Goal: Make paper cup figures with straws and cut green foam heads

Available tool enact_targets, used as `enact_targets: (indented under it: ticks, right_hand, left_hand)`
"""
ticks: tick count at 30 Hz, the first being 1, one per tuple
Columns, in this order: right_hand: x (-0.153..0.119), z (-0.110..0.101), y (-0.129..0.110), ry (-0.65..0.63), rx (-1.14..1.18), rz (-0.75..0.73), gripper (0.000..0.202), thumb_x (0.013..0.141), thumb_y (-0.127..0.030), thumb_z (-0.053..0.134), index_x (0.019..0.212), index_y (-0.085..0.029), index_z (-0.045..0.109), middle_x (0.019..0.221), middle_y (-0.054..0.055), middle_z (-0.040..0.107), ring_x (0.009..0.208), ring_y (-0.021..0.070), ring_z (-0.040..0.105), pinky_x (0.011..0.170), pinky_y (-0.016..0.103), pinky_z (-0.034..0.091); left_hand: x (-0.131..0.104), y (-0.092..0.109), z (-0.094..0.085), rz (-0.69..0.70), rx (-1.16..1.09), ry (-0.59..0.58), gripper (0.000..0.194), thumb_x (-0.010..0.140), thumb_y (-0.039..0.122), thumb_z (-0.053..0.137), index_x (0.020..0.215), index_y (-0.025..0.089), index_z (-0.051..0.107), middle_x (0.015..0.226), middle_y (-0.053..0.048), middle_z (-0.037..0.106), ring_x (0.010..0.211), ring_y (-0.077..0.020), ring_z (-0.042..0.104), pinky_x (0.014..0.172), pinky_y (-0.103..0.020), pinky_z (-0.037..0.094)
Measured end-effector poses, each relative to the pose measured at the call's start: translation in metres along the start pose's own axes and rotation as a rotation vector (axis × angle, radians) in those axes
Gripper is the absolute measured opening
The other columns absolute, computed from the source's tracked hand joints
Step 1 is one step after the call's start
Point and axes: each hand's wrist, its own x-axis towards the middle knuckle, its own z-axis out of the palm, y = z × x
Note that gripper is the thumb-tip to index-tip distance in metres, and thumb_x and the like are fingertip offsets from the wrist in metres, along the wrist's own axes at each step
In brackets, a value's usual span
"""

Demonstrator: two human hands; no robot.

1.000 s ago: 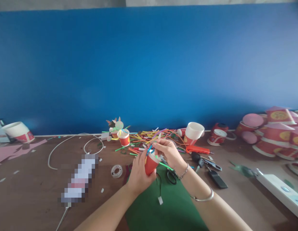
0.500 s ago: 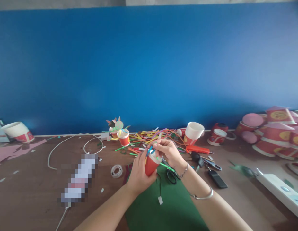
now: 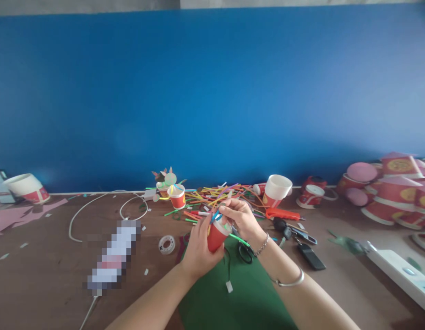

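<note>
My left hand (image 3: 201, 245) is wrapped round a red paper cup (image 3: 217, 237), which tilts a little with its white end up. Above that white end, the thumb and forefinger of my right hand (image 3: 240, 218) pinch a blue strip (image 3: 215, 215), seemingly a drinking straw or pipe cleaner. Part of the strip is hidden behind my fingers. Under both hands lies a dark green sheet (image 3: 240, 298). Black-handled scissors (image 3: 246, 253) rest on it beside my right wrist, and a green strip (image 3: 239, 239) shows just below that hand.
Many coloured strips (image 3: 212, 195) lie along the wall behind my hands. A tape roll (image 3: 166, 244) is at left, near a pixelated object (image 3: 114, 256). To the right are a large paper cup (image 3: 277, 188), an orange glue gun or cutter (image 3: 284, 214), keys (image 3: 284, 231) and a power strip (image 3: 401, 270).
Almost nothing differs. The whole view has shifted very slightly; both hands keep the same hold on the cup and the blue strip.
</note>
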Motion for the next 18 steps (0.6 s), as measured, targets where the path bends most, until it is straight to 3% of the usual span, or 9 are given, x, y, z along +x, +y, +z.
enact_targets:
  ticks: [4,7,10,14,16,18]
  right_hand:
    - [-0.002,0.005,-0.001,0.069,-0.182,-0.045,0.027,0.066,-0.040,0.074,0.064,-0.016,0.063,0.050,0.002,0.062,0.037,0.0074,0.045,0.037,0.020,0.029]
    - [-0.005,0.009,-0.001,0.172,-0.403,-0.151,0.024,0.075,-0.039,0.066,0.077,-0.016,0.071,0.047,0.001,0.060,0.039,0.0093,0.044,0.041,0.023,0.033]
    - [-0.010,0.013,0.000,0.177,-0.597,-0.332,0.027,0.083,-0.035,0.057,0.099,-0.019,0.071,0.063,0.003,0.064,0.050,0.0131,0.052,0.053,0.027,0.044]
    - [-0.015,0.016,-0.001,0.126,-0.793,-0.484,0.044,0.088,-0.028,0.047,0.131,-0.022,0.052,0.094,0.008,0.064,0.071,0.0167,0.058,0.069,0.031,0.048]
    - [-0.016,0.015,-0.002,0.157,-0.817,-0.550,0.049,0.088,-0.027,0.047,0.136,-0.021,0.043,0.099,0.009,0.062,0.080,0.0177,0.058,0.073,0.031,0.048]
    - [-0.015,0.014,-0.004,0.238,-0.803,-0.609,0.042,0.088,-0.028,0.048,0.130,-0.020,0.047,0.098,0.009,0.061,0.083,0.0177,0.058,0.076,0.030,0.047]
  left_hand:
    - [-0.001,-0.002,0.001,-0.018,0.025,-0.015,0.083,0.073,0.027,0.060,0.143,0.015,0.017,0.137,-0.019,0.042,0.126,-0.0342,0.041,0.100,-0.051,0.038]
    - [-0.001,-0.003,0.001,-0.039,0.037,-0.011,0.083,0.073,0.026,0.060,0.144,0.015,0.017,0.137,-0.019,0.042,0.126,-0.0343,0.042,0.100,-0.050,0.039]
    - [0.000,-0.003,0.001,-0.056,0.026,0.016,0.085,0.073,0.023,0.059,0.144,0.015,0.015,0.140,-0.019,0.040,0.128,-0.0343,0.040,0.101,-0.050,0.038]
    - [0.003,0.000,0.001,-0.143,-0.048,0.083,0.085,0.073,0.021,0.058,0.145,0.015,0.012,0.142,-0.020,0.037,0.131,-0.0333,0.038,0.104,-0.050,0.036]
    - [0.006,0.002,-0.001,-0.231,-0.124,0.126,0.086,0.073,0.022,0.059,0.145,0.014,0.013,0.143,-0.020,0.035,0.132,-0.0328,0.036,0.106,-0.049,0.034]
    - [0.010,0.004,-0.004,-0.347,-0.226,0.193,0.086,0.073,0.024,0.061,0.145,0.014,0.014,0.143,-0.020,0.035,0.133,-0.0314,0.035,0.107,-0.047,0.033]
